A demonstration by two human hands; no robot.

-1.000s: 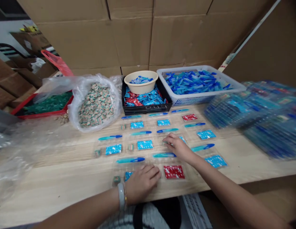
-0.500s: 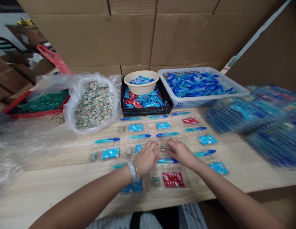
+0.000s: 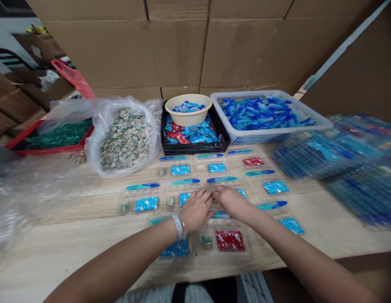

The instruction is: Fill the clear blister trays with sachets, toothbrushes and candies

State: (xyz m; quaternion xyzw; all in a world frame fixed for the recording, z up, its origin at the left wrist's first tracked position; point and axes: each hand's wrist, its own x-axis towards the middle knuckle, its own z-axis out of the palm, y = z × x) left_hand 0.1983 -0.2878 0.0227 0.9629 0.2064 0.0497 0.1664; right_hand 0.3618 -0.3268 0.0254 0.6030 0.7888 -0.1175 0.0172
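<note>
My left hand, with a pale bangle at the wrist, and my right hand meet over a clear plastic tray in the middle of the table. The fingers of both are curled together at the tips, and whatever they pinch is hidden. Just below them a blue pen lies partly covered. A blue packet shows beyond the left hand's fingers. Closer to me, one tray bears a red packet and a small striped beige-and-green piece. Another blue packet sits under my left wrist.
Along the back stand a plastic bag of striped pieces, a black box of packets with a cream bowl on top, and a white basket of pens. Filled trays are stacked at right. A red tray sits left.
My right hand has moved slightly left, its fingertips now against my left hand's. The small striped piece seen between them earlier is covered. The view has shifted a little.
</note>
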